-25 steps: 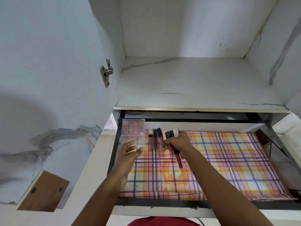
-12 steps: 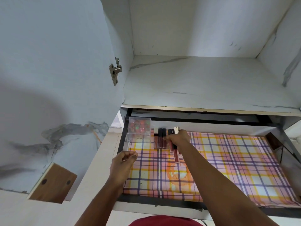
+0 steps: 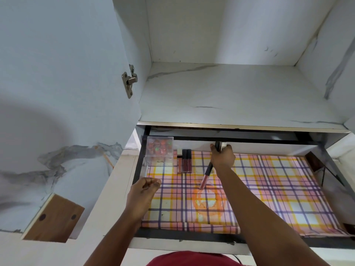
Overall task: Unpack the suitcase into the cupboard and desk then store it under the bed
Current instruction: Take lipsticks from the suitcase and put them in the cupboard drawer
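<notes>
The right hand (image 3: pixel 222 155) has slid rightward along the far wall of the pull-out drawer (image 3: pixel 249 238), away from the three lip gloss tubes (image 3: pixel 184 160) now lying side by side on the plaid liner (image 3: pixel 269 189), just right of the clear box (image 3: pixel 159 149) in the far left corner. It holds a small bunch of tubes (image 3: pixel 206 176) in a closed grip, one hanging down toward the liner. The left hand (image 3: pixel 145 191), which a moment ago reached toward the box, is pulled back near the drawer's left edge, fingers curled on nothing I can see. The row looks set; the remaining tubes probably go next. The suitcase is out of sight.
</notes>
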The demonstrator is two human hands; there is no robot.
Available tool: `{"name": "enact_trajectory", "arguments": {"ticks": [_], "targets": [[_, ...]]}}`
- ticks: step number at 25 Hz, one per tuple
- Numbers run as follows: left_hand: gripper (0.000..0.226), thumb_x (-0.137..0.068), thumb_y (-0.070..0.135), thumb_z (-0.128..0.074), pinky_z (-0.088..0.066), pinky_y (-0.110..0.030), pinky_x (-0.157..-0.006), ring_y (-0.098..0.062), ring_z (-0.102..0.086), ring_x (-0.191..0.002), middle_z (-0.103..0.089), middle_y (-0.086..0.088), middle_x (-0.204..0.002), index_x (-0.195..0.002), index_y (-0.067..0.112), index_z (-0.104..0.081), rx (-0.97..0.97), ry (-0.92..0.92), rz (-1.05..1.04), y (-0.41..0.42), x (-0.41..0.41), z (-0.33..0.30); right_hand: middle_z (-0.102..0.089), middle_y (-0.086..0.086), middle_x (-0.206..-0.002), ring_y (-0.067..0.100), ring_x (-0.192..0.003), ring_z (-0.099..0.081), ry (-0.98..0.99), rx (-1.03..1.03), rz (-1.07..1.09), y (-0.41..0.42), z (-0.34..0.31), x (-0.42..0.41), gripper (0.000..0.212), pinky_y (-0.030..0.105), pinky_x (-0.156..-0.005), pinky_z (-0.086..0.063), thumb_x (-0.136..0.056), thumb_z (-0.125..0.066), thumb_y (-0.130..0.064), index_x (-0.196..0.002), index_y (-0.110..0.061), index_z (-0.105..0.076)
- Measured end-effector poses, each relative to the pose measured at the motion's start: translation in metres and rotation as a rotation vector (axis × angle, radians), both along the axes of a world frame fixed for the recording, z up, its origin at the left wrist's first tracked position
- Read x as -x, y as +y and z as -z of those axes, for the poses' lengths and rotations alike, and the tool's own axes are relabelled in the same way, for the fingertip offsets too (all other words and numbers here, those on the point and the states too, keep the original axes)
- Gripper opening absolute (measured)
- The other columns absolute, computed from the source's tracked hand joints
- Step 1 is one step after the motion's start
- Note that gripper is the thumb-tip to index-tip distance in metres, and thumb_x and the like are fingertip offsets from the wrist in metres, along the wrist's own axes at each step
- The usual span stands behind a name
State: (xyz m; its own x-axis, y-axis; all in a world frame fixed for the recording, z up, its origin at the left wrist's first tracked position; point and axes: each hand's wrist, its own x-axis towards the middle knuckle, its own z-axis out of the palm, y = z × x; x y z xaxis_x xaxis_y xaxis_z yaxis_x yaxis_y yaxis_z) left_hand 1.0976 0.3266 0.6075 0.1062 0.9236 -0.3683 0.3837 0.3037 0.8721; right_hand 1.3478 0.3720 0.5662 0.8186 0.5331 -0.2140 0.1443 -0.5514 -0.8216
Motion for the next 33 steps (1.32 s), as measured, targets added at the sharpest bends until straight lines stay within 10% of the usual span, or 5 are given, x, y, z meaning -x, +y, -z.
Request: {"name": "enact_trajectory", "arguments": {"ticks": [5, 10, 19, 33], "targets": [[0.009, -0.090, 0.025, -0.059, -0.046, -0.028, -0.083, -0.012, -0.059, -0.093, -0.065, 0.004, -0.095, -0.096, 0.019, -0.063, -0.045, 0.055, 0.071, 0.000, -0.003, 0.001, -0.060, 0.008, -0.085, 0.023, -0.074, -0.059, -0.001, -0.139, 0.196, -0.021, -0.008, -0.015, 0.036, 0.033, -0.065, -0.052, -0.086, -0.067, -0.031, -0.103, -0.002, -0.055], [0.006, -0.090, 0.026, -0.060, -0.041, -0.012, -0.068, -0.004, -0.060, -0.086, -0.066, 0.009, -0.088, -0.090, 0.021, -0.064, -0.106, 0.128, 0.190, -0.001, -0.005, 0.004, -0.063, 0.007, -0.076, 0.021, -0.065, -0.065, 0.302, 0.222, -0.159, -0.043, -0.009, -0.004, 0.034, 0.032, -0.054, -0.055, -0.067, -0.084, -0.016, -0.081, -0.010, -0.054], [0.012, -0.090, 0.030, -0.059, -0.040, -0.014, -0.068, -0.004, -0.059, -0.086, -0.065, 0.010, -0.089, -0.093, 0.019, -0.063, -0.093, 0.185, 0.177, 0.000, -0.001, 0.008, -0.059, 0.004, -0.082, 0.019, -0.074, -0.060, 0.015, 0.239, -0.222, 0.001, -0.001, 0.023, 0.025, 0.029, -0.062, -0.053, -0.079, -0.072, -0.019, -0.098, -0.010, -0.058], [0.008, -0.090, 0.029, -0.059, -0.042, -0.019, -0.072, -0.007, -0.060, -0.086, -0.064, 0.009, -0.087, -0.089, 0.021, -0.060, -0.082, 0.206, 0.181, 0.002, 0.000, 0.013, -0.058, 0.005, -0.088, 0.016, -0.069, -0.053, 0.089, 0.205, -0.192, 0.007, 0.010, 0.018, 0.038, 0.023, -0.050, -0.042, -0.083, -0.070, -0.035, -0.105, -0.007, -0.057]]}}
